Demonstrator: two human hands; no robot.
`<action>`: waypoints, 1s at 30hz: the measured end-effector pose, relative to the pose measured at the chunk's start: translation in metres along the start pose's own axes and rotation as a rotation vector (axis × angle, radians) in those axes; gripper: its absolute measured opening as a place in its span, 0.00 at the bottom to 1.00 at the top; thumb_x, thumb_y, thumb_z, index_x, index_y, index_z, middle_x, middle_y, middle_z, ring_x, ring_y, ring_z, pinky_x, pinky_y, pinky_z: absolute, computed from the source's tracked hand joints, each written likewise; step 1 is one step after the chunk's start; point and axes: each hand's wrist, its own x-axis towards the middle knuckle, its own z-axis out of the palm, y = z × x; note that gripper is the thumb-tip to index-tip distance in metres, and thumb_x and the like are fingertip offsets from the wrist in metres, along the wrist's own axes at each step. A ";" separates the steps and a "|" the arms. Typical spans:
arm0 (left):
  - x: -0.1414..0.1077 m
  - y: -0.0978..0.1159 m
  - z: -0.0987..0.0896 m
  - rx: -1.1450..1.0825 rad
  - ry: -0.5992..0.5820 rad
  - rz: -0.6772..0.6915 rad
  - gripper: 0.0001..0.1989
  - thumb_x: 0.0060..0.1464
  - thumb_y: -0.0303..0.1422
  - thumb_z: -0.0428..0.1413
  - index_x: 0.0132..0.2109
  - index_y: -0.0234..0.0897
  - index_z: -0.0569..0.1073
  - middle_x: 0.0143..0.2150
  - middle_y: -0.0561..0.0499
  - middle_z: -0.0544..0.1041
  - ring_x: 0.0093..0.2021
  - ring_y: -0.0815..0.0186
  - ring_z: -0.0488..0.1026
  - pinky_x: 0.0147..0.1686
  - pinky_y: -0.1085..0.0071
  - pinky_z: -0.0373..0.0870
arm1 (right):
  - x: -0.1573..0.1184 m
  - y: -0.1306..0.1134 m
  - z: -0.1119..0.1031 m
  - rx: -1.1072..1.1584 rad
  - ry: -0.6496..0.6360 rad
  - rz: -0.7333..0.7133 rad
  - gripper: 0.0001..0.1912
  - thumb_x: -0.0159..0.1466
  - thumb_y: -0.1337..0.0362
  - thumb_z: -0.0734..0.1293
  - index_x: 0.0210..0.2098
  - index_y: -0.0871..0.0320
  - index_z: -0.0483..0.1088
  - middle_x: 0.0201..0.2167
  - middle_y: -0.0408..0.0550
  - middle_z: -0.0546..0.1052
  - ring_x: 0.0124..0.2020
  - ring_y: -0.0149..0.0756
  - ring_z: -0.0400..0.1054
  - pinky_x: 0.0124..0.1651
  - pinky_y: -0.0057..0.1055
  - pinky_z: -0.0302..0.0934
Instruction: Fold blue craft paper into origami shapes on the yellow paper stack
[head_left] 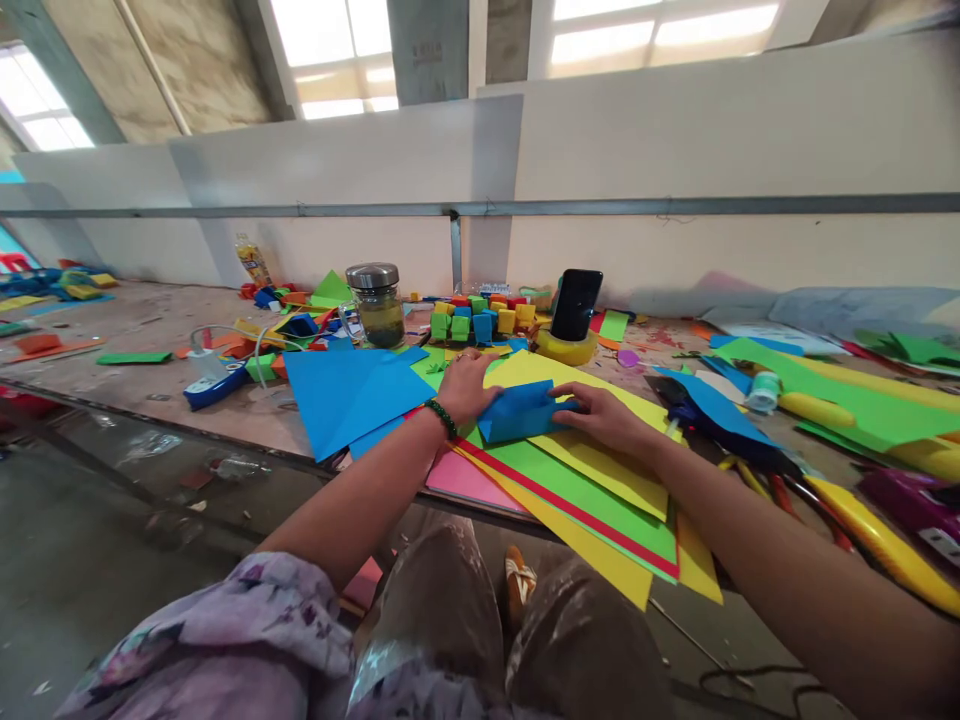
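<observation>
A folded piece of blue paper (517, 412) lies on top of stacked yellow, green, red and pink sheets near the table's front edge. My left hand (466, 388), with a dark green beaded bracelet at the wrist, has its fingers on the left end of the blue piece. At the right end, my right hand (600, 412) grips the blue paper between thumb and fingers. Larger blue sheets (352, 390) lie to the left of my left hand. Yellow sheets (607, 470) spread under and beside my right hand.
Behind my hands stand a lidded glass jar (376, 310), small folded paper cubes (480, 322) and a phone (576, 305) propped on a tape roll (566, 348). A stapler-like blue tool (216, 385) lies left. Scissors with yellow handles (877, 530) and green sheets (862, 400) lie right.
</observation>
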 end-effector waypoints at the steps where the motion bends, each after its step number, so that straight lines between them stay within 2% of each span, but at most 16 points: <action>1: -0.003 0.005 -0.007 0.009 0.070 0.011 0.24 0.55 0.32 0.59 0.58 0.33 0.70 0.54 0.39 0.71 0.56 0.52 0.67 0.57 0.58 0.62 | 0.002 0.003 0.003 0.014 0.011 0.025 0.25 0.56 0.50 0.68 0.47 0.60 0.69 0.26 0.42 0.73 0.27 0.34 0.65 0.31 0.30 0.60; 2: -0.008 0.010 -0.013 0.016 0.149 0.039 0.20 0.59 0.31 0.54 0.57 0.34 0.71 0.55 0.39 0.71 0.56 0.54 0.66 0.58 0.58 0.60 | 0.004 0.005 0.005 0.007 0.028 0.045 0.27 0.55 0.50 0.69 0.48 0.60 0.70 0.23 0.40 0.69 0.25 0.32 0.62 0.28 0.29 0.57; 4: -0.025 0.023 -0.023 0.038 0.299 0.184 0.17 0.63 0.30 0.47 0.56 0.37 0.73 0.54 0.41 0.73 0.57 0.55 0.66 0.58 0.58 0.58 | 0.006 0.008 0.010 -0.048 0.063 0.057 0.27 0.55 0.51 0.69 0.49 0.61 0.69 0.19 0.37 0.64 0.22 0.31 0.58 0.26 0.28 0.53; 5: -0.036 0.029 -0.025 0.052 0.296 0.283 0.17 0.65 0.31 0.45 0.55 0.38 0.73 0.53 0.42 0.74 0.55 0.56 0.67 0.58 0.57 0.57 | 0.007 0.008 0.012 -0.090 0.077 0.050 0.26 0.55 0.52 0.69 0.49 0.60 0.69 0.20 0.37 0.64 0.23 0.31 0.58 0.26 0.28 0.53; 7: -0.060 0.041 -0.023 0.117 0.115 0.448 0.18 0.65 0.37 0.46 0.55 0.37 0.73 0.53 0.42 0.75 0.56 0.54 0.67 0.58 0.54 0.56 | 0.006 0.009 0.015 -0.189 0.093 0.036 0.24 0.56 0.56 0.68 0.50 0.59 0.68 0.23 0.39 0.68 0.25 0.32 0.61 0.29 0.29 0.56; 8: -0.071 0.045 -0.019 0.151 0.001 0.467 0.21 0.64 0.43 0.47 0.57 0.36 0.71 0.56 0.41 0.74 0.57 0.51 0.66 0.59 0.51 0.54 | 0.006 0.009 0.016 -0.245 0.095 0.027 0.23 0.57 0.57 0.68 0.51 0.58 0.68 0.27 0.42 0.71 0.27 0.33 0.63 0.31 0.30 0.58; 10: -0.090 0.047 -0.010 0.175 -0.182 0.424 0.31 0.63 0.51 0.45 0.61 0.32 0.67 0.62 0.38 0.69 0.60 0.48 0.64 0.61 0.48 0.51 | 0.004 0.007 0.015 -0.378 0.130 -0.019 0.20 0.58 0.57 0.68 0.48 0.58 0.70 0.34 0.47 0.73 0.33 0.38 0.67 0.37 0.33 0.61; 12: -0.100 0.046 -0.003 0.164 -0.304 0.357 0.37 0.62 0.56 0.41 0.64 0.31 0.62 0.65 0.38 0.65 0.63 0.49 0.61 0.63 0.47 0.49 | 0.000 0.001 0.014 -0.517 0.188 -0.135 0.16 0.58 0.58 0.70 0.43 0.58 0.72 0.39 0.52 0.74 0.40 0.43 0.67 0.43 0.38 0.62; 14: -0.102 0.043 0.000 0.150 -0.358 0.322 0.39 0.61 0.58 0.38 0.66 0.32 0.60 0.67 0.39 0.62 0.65 0.50 0.59 0.64 0.47 0.47 | -0.004 -0.008 0.015 -0.618 0.212 -0.267 0.10 0.59 0.57 0.70 0.36 0.57 0.74 0.39 0.53 0.73 0.44 0.45 0.66 0.48 0.41 0.61; 16: -0.101 0.043 -0.003 0.153 -0.366 0.307 0.40 0.60 0.59 0.37 0.65 0.33 0.60 0.67 0.39 0.62 0.65 0.50 0.58 0.64 0.46 0.46 | -0.006 -0.016 0.018 -0.674 0.201 -0.302 0.11 0.59 0.54 0.70 0.33 0.56 0.74 0.40 0.54 0.73 0.45 0.47 0.65 0.50 0.43 0.60; 17: -0.099 0.044 -0.004 0.163 -0.361 0.297 0.40 0.59 0.60 0.37 0.65 0.34 0.62 0.66 0.39 0.63 0.65 0.49 0.59 0.64 0.45 0.47 | -0.007 -0.019 0.020 -0.685 0.204 -0.272 0.14 0.58 0.52 0.71 0.34 0.56 0.74 0.43 0.55 0.73 0.48 0.50 0.65 0.51 0.45 0.60; 19: -0.097 0.047 -0.007 0.186 -0.352 0.278 0.40 0.58 0.61 0.39 0.63 0.36 0.64 0.64 0.40 0.66 0.63 0.48 0.61 0.63 0.44 0.48 | -0.006 -0.019 0.022 -0.667 0.222 -0.152 0.26 0.53 0.46 0.72 0.44 0.57 0.73 0.54 0.59 0.69 0.55 0.56 0.62 0.56 0.50 0.58; 21: -0.097 0.049 -0.008 0.211 -0.341 0.267 0.40 0.57 0.62 0.39 0.62 0.38 0.65 0.62 0.40 0.68 0.61 0.47 0.63 0.62 0.43 0.50 | -0.003 -0.012 0.021 -0.614 0.191 -0.029 0.43 0.50 0.43 0.73 0.58 0.59 0.64 0.64 0.64 0.60 0.62 0.60 0.56 0.60 0.53 0.55; 23: -0.099 0.050 -0.009 0.231 -0.326 0.265 0.40 0.57 0.62 0.39 0.62 0.38 0.66 0.61 0.40 0.69 0.59 0.47 0.64 0.61 0.43 0.52 | 0.000 -0.001 0.015 -0.555 0.121 0.058 0.51 0.50 0.42 0.72 0.65 0.61 0.55 0.67 0.67 0.55 0.65 0.61 0.53 0.62 0.53 0.53; 25: -0.102 0.049 -0.011 0.246 -0.306 0.258 0.39 0.56 0.63 0.39 0.60 0.39 0.67 0.61 0.41 0.69 0.59 0.47 0.65 0.60 0.43 0.53 | 0.002 0.011 0.007 -0.518 0.075 0.099 0.52 0.51 0.44 0.71 0.67 0.62 0.52 0.67 0.66 0.56 0.66 0.61 0.51 0.64 0.53 0.52; 30: -0.115 0.041 -0.026 0.256 -0.286 0.213 0.38 0.57 0.62 0.39 0.57 0.38 0.70 0.58 0.41 0.72 0.57 0.48 0.66 0.59 0.43 0.54 | 0.003 0.027 -0.012 -0.455 0.005 0.146 0.50 0.52 0.44 0.70 0.66 0.63 0.54 0.65 0.64 0.61 0.64 0.60 0.57 0.64 0.51 0.53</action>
